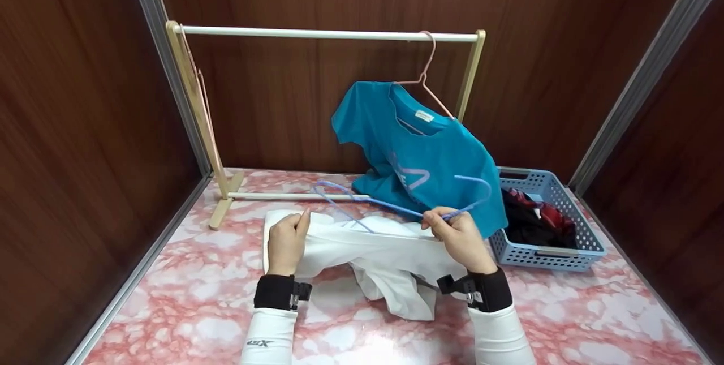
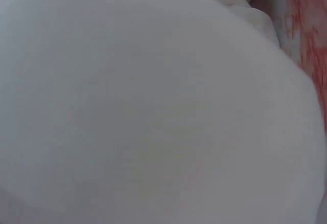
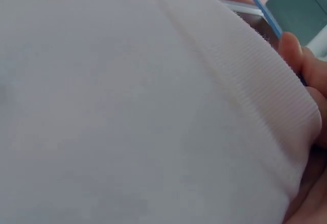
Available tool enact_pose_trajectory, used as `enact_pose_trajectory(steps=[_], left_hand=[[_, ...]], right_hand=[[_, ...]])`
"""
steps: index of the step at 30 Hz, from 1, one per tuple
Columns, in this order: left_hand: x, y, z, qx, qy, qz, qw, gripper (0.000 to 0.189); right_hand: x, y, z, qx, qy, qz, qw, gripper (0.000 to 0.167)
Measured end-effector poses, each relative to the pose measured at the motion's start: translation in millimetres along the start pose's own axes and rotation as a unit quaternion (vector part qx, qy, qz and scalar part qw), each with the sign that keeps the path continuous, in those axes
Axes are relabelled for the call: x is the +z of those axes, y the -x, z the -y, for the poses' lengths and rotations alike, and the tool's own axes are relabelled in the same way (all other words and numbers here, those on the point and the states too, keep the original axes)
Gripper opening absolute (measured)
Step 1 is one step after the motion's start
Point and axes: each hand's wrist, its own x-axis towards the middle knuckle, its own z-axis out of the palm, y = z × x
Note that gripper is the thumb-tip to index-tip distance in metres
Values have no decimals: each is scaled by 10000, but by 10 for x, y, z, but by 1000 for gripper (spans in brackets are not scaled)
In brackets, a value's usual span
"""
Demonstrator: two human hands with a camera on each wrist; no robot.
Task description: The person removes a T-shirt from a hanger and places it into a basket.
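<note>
A white knit garment [image 1: 373, 249] stretches between my two hands, its lower part drooping over the table. My left hand [image 1: 287, 243] grips its left end with curled fingers, thumb up. My right hand [image 1: 457, 237] pinches a blue hanger [image 1: 396, 207] near the base of its hook and holds the garment's ribbed edge [image 3: 255, 86] as well. One arm of the hanger points left above the cloth; its lower bar runs down behind the garment's upper edge. White fabric [image 2: 153, 106] fills most of the left wrist view and hides the left fingers there.
Behind, a teal T-shirt [image 1: 447, 155] hangs tilted on a pink hanger [image 1: 430, 62] from the rack's white rail [image 1: 317, 33]. More pink hangers [image 1: 205, 96] hang at the left post. A blue basket [image 1: 588, 240] with dark and red clothes stands right. Wood-grain walls enclose the marbled table [image 1: 186, 297].
</note>
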Motion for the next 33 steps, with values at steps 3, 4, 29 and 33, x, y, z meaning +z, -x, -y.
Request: enact_pose_trajectory(steps=[3,4,29,33], left_hand=[[2,5,2,-63,69,169,9998,54],[4,10,-1,-67,87,199,9997,55],[171,61,-52,-418,-187,787,9958,55],[196,88,-37,-461,-267,941,9941,56]], right_hand=[[2,-2,-1,4,-123,-245,9996,28],[1,-3,-7,-2,-158,-325,9993,28],[48,-123,-129,-889,-2917,-2608,9160,32],[19,-117,-126,-904,-3722,-2915,8765,33]])
